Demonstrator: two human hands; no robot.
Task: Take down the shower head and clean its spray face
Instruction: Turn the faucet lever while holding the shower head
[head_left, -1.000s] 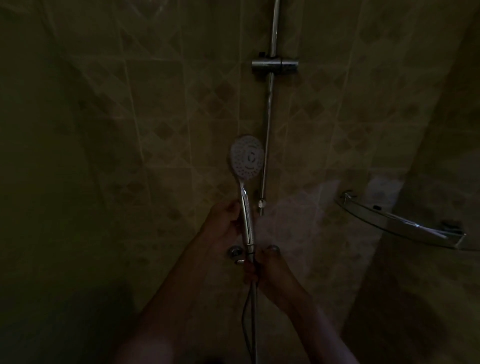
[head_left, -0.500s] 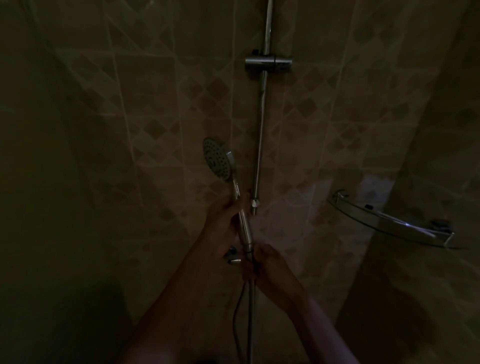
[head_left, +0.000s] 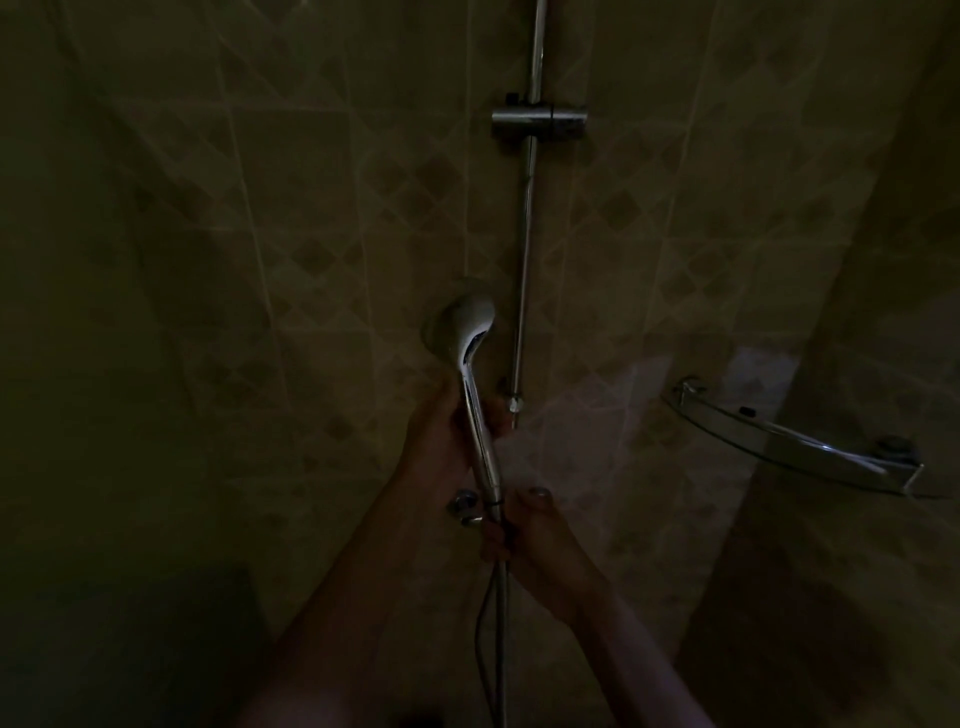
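Observation:
The chrome shower head is off its holder and stands upright in front of the tiled wall. Its shiny back faces me and its spray face is turned away toward the wall, out of sight. My left hand wraps the upper part of the handle. My right hand pinches the handle's bottom end where the hose joins, with the hose hanging straight down. The empty chrome holder sits higher up on the vertical slide rail.
A glass corner shelf with a chrome rail juts out at the right. A small chrome wall fitting shows just left of the handle's base. The room is very dim, with tiled walls all round.
The shower head has been rotated about its handle: its spray face pointed at me, then to the left, and now it faces the wall. Both hands keep their hold.

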